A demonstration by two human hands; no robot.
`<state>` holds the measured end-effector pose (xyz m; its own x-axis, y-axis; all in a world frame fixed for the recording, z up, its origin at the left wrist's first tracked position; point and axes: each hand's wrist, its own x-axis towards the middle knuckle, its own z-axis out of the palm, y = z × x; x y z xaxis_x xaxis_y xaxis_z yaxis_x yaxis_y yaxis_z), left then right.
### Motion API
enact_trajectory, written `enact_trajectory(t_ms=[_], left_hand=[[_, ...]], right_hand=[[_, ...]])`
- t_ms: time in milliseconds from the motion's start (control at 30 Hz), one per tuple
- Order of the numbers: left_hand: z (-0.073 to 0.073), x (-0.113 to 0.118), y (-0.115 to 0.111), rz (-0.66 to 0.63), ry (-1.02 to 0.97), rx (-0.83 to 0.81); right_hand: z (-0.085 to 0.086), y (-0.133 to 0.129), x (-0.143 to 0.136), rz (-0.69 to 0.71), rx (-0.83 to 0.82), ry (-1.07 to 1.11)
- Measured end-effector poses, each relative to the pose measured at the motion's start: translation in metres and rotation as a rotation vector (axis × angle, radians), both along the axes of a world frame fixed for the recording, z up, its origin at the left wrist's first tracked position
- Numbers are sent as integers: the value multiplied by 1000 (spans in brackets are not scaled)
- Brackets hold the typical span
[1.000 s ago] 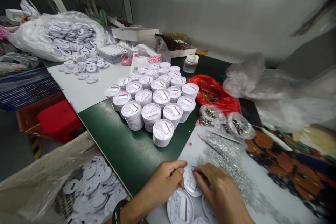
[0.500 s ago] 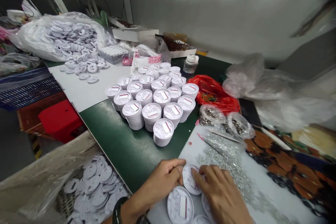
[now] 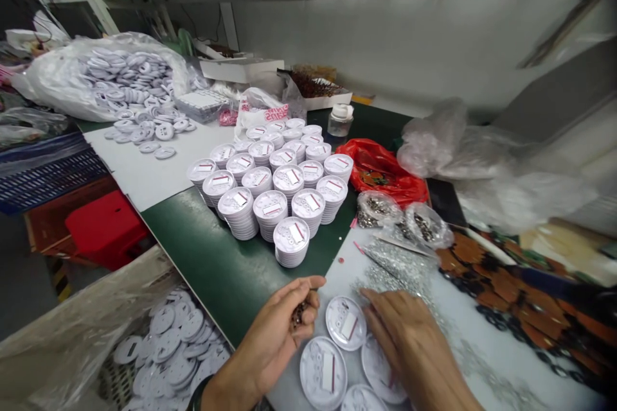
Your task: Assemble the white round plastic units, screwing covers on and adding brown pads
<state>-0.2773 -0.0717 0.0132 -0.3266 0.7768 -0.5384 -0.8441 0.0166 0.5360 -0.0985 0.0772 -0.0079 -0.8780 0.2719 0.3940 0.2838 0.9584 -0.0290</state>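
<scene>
My left hand [image 3: 282, 327] is curled, palm partly up, around a small cluster of dark brown, shiny little parts [image 3: 299, 313]; their exact kind is too small to tell. Just right of it lies a round white plastic cover [image 3: 346, 323] with a white rectangle and red edge. My right hand [image 3: 405, 327] is palm down beside that cover, its fingers stretched out toward the left, with nothing visible in them. Beneath and below it are another white cover [image 3: 380, 366], partly hidden, and a further cover [image 3: 322, 372] nearer my left wrist.
Stacks of white covers [image 3: 292, 234] stand on the green tabletop [image 3: 207, 250]. Small clear pieces [image 3: 409, 282] are spread at right, near bags of metal parts [image 3: 427, 225] and a red bag [image 3: 385, 170]. A bin of white discs [image 3: 168, 347] sits lower left.
My right hand has lifted off the top cover and shifted to its right edge. My left hand has drawn away from that cover and turned, showing the dark parts in it.
</scene>
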Motion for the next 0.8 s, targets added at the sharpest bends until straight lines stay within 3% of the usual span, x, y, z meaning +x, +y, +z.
enact_trajectory(t_ms=[200,333,467,600,800], left_hand=[[4,13,2,106,-142,-65],[13,21,2,119,-286,-56],[13,34,4,128,-389,-55],[10,48,10,98,-384,-35],[5,61,13,88,-321,-58]], right_hand=[[-11,-2,-21,2,7,27],[2,-5,-19,23,-20,80],[16,-22,-17,173,-199,91],[17,-35,-18,125,-270,94],[25,-27,3,173,-380,108]])
